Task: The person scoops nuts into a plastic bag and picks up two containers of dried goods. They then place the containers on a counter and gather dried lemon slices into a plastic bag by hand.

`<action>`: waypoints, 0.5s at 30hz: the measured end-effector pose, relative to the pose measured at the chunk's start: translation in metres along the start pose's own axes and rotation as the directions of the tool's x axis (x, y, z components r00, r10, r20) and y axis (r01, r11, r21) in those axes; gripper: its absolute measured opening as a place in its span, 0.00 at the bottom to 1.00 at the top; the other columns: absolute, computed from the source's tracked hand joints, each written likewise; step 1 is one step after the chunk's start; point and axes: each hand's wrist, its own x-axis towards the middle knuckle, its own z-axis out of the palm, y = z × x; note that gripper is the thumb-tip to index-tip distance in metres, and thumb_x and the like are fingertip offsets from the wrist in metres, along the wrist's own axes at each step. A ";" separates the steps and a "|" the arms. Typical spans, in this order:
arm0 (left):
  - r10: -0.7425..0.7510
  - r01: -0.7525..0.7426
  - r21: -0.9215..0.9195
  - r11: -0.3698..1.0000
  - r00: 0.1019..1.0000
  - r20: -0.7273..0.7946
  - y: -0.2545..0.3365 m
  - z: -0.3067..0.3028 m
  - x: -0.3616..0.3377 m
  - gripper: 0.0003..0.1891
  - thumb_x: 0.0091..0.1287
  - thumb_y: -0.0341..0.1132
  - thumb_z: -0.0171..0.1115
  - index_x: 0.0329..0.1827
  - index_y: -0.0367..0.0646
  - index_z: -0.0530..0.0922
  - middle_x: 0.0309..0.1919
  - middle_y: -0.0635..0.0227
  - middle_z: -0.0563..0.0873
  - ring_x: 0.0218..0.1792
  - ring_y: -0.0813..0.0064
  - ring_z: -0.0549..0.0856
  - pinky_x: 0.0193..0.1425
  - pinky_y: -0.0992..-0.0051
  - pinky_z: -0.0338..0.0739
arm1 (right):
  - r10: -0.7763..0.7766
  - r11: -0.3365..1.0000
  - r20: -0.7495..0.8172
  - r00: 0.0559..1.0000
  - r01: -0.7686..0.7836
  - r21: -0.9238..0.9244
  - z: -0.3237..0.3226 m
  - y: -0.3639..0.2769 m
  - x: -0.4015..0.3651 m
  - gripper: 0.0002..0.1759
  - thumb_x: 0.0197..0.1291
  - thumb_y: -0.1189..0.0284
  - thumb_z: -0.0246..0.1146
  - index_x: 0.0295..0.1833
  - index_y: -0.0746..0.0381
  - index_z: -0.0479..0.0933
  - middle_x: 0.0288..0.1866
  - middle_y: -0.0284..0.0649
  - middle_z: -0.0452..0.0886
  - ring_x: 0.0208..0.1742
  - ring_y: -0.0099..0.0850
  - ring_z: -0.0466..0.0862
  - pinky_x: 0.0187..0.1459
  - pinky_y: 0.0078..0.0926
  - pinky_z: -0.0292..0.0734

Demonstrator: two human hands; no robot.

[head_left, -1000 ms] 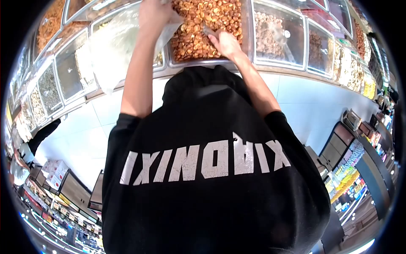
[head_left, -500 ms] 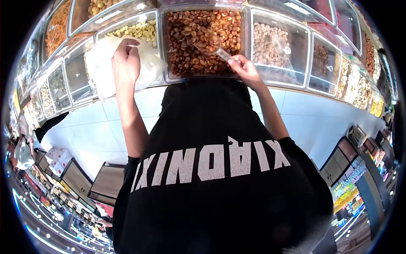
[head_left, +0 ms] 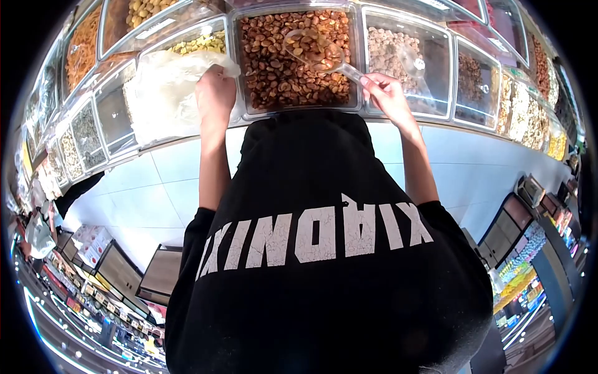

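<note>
A clear bin full of glossy brown beans lies straight ahead. Above the beans is a transparent scoop with some beans in its bowl. My right hand pinches the end of its handle over the bin's right edge. Left of the bin, my left hand is closed on the edge of a translucent white plastic bag. The bag spreads over the neighbouring bin of yellow-green pieces. Its opening is hard to make out.
To the right stand a lidded bin of pale pinkish nuts and a bin of darker pieces. More lidded bins line the left side, one with orange strips. Shelves and tiled floor lie behind me.
My left hand has moved right, towards the bean bin, and the bag's edge has shifted with it. My right hand and the scoop have moved a little to the right.
</note>
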 end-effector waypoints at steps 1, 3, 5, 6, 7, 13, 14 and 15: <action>-0.067 0.076 -0.168 0.983 0.996 0.058 0.013 -0.016 0.000 0.13 0.64 0.35 0.62 0.44 0.35 0.85 0.27 0.58 0.87 0.30 0.60 0.87 0.44 0.63 0.82 | -0.003 0.998 0.016 1.000 0.002 0.061 0.000 -0.002 -0.003 0.13 0.75 0.64 0.62 0.48 0.63 0.84 0.25 0.25 0.77 0.18 0.10 0.64 0.20 0.13 0.53; -0.163 0.239 -0.472 0.848 0.967 0.196 0.035 -0.046 0.002 0.12 0.64 0.32 0.59 0.45 0.35 0.84 0.26 0.57 0.86 0.29 0.67 0.85 0.41 0.67 0.81 | -0.009 0.991 0.024 1.000 0.006 0.134 0.000 -0.009 -0.009 0.13 0.75 0.64 0.61 0.48 0.64 0.84 0.25 0.26 0.78 0.16 0.11 0.63 0.18 0.13 0.53; -0.130 0.252 -0.730 0.636 0.967 0.220 0.033 -0.044 0.005 0.10 0.64 0.27 0.51 0.38 0.35 0.82 0.21 0.70 0.78 0.25 0.78 0.75 0.35 0.75 0.74 | -0.017 0.987 0.004 1.000 0.016 0.157 0.000 -0.018 -0.014 0.13 0.75 0.65 0.61 0.49 0.64 0.83 0.25 0.28 0.79 0.14 0.11 0.63 0.17 0.13 0.53; -0.135 0.283 -0.825 0.488 0.959 0.249 0.043 -0.048 0.006 0.10 0.65 0.27 0.50 0.36 0.36 0.81 0.21 0.73 0.75 0.24 0.80 0.72 0.35 0.76 0.73 | -0.024 0.986 -0.001 1.000 0.023 0.167 -0.003 -0.020 -0.016 0.14 0.74 0.66 0.61 0.51 0.66 0.83 0.25 0.31 0.80 0.14 0.11 0.63 0.16 0.13 0.54; -0.131 0.307 -0.894 0.327 0.951 0.279 0.054 -0.052 0.007 0.10 0.65 0.26 0.49 0.34 0.37 0.80 0.20 0.76 0.72 0.24 0.81 0.70 0.34 0.77 0.72 | -0.024 0.982 -0.006 1.000 0.024 0.185 -0.004 -0.026 -0.019 0.13 0.74 0.67 0.62 0.52 0.66 0.83 0.25 0.31 0.80 0.14 0.11 0.64 0.16 0.13 0.54; -0.137 0.311 -0.936 0.166 0.947 0.290 0.071 -0.049 0.005 0.10 0.66 0.27 0.47 0.28 0.41 0.76 0.23 0.79 0.69 0.25 0.86 0.63 0.29 0.80 0.59 | -0.081 0.990 -0.062 0.995 0.087 0.110 -0.022 -0.075 -0.045 0.13 0.72 0.69 0.64 0.52 0.67 0.84 0.24 0.32 0.81 0.14 0.11 0.64 0.16 0.14 0.53; -0.115 0.294 -0.942 0.161 0.954 0.278 0.069 -0.048 0.005 0.10 0.66 0.27 0.47 0.29 0.41 0.76 0.22 0.79 0.68 0.24 0.86 0.62 0.29 0.80 0.59 | -0.069 0.994 -0.057 0.996 0.074 0.085 -0.022 -0.083 -0.047 0.12 0.72 0.69 0.64 0.51 0.67 0.85 0.23 0.32 0.80 0.13 0.11 0.64 0.16 0.14 0.53; -0.096 0.276 -0.948 0.157 0.960 0.264 0.067 -0.051 0.005 0.10 0.66 0.28 0.48 0.29 0.41 0.77 0.22 0.79 0.68 0.24 0.86 0.62 0.29 0.80 0.58 | -0.075 0.995 -0.048 0.996 0.078 0.061 -0.022 -0.089 -0.050 0.12 0.73 0.69 0.63 0.51 0.67 0.85 0.23 0.31 0.80 0.13 0.11 0.64 0.16 0.14 0.52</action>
